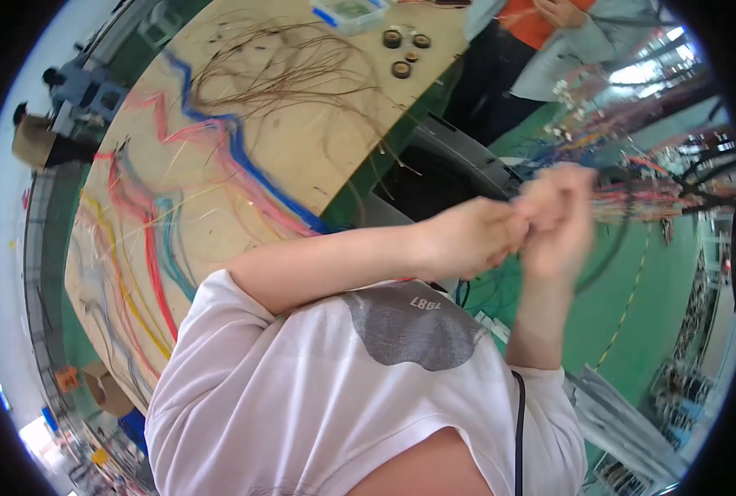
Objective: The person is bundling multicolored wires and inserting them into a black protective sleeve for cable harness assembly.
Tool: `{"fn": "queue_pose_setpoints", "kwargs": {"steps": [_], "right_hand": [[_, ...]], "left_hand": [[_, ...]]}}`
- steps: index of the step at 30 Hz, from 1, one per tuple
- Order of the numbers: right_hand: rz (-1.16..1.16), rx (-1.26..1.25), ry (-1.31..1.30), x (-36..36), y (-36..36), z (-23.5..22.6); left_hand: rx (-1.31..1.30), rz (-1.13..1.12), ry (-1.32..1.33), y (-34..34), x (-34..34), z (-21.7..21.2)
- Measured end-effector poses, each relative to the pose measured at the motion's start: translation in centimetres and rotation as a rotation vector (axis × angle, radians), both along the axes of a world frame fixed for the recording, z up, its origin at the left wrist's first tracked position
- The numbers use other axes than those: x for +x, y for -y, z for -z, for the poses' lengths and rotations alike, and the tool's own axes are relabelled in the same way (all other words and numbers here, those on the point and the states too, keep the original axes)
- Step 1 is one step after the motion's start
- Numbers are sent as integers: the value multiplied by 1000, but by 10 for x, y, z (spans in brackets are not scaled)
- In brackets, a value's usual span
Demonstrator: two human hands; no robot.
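Note:
My left hand [477, 238] is closed, its thumb and fingers pinched together in front of my body, right of the table. Directly against its fingertips is my right hand [556, 217], curled and blurred by motion. Whatever lies between the fingers is too small and smeared to make out. Just beyond my right hand hangs a thick bunch of coloured wires [653, 197], red, blue and black among them. A dark cable curves down beside my right wrist.
To my left, a wooden table [335, 153] carries a blue wire bundle [237, 149], red wires [151, 256] and thin brown wires [293, 70]. Several tape rolls [401, 69] and a clear box [350, 15] sit at its far end. Another person [516, 66] stands beyond.

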State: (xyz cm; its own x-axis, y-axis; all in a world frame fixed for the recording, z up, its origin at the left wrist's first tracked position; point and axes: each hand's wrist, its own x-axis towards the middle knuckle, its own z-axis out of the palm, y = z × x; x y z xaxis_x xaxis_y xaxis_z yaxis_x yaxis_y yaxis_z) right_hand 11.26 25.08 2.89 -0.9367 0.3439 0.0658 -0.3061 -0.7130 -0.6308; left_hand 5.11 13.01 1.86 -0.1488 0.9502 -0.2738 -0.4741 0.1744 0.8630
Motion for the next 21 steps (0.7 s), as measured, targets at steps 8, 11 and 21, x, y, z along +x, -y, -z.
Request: {"fn": "queue_pose_setpoints", "kwargs": {"steps": [8,11,21], "right_hand": [[314,117,9,-8,-43,8],[156,108,141,1,-12,23],[-10,-535,14,8,-125,3]], "left_hand": [[171,143,-126,-19,7,23],[110,15,28,-25,5,24],[256,318,304,-48,36,32]]}}
